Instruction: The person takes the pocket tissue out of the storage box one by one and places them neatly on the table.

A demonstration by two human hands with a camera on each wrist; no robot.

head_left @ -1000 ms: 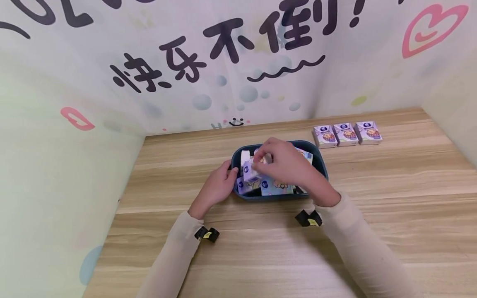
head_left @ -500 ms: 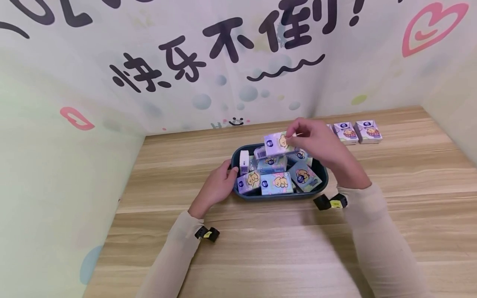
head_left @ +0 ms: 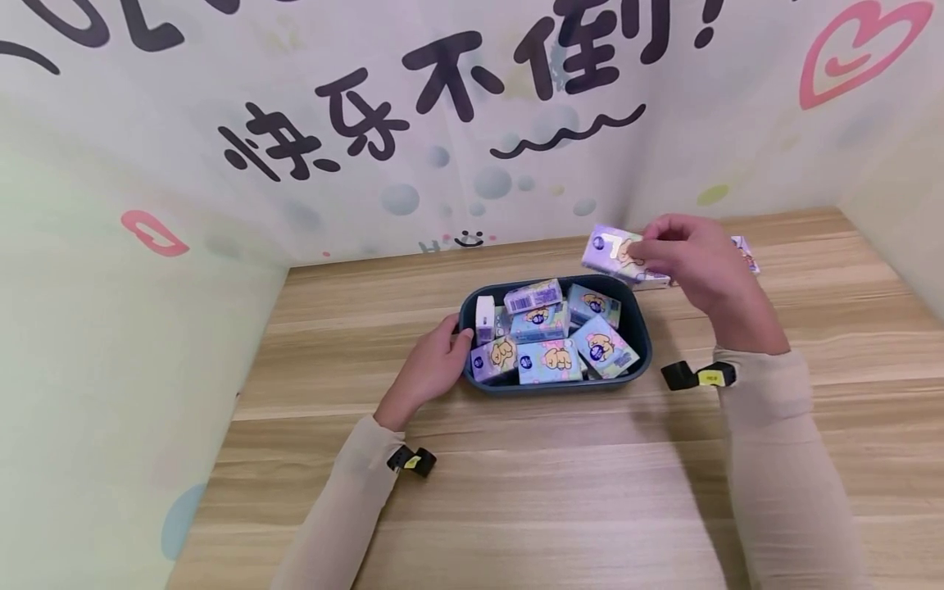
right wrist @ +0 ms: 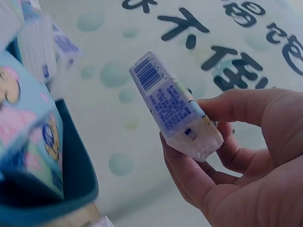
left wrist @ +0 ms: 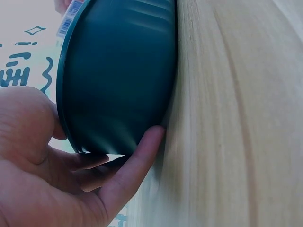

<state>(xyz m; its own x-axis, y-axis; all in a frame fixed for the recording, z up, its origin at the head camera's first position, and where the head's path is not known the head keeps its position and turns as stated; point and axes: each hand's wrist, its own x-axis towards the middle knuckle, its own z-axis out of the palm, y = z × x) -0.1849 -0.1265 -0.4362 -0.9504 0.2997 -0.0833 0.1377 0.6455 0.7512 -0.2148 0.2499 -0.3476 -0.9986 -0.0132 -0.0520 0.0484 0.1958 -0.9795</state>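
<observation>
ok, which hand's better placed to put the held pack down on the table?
Right hand, I'd say: it pinches the held pack, near other packs on the table. The left hand grips the bin's left end, away from those packs.

Smooth plastic basket (left wrist: 118, 71), wood-grained tabletop (head_left: 531, 483).

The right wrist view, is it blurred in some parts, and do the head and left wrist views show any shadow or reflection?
Right wrist view: packets near the left edge are soft, while the held packet shows its barcode fairly clearly; head view: a shadow falls on the table beside the right sleeve; left wrist view: faint pale reflections on the teal bin.
</observation>
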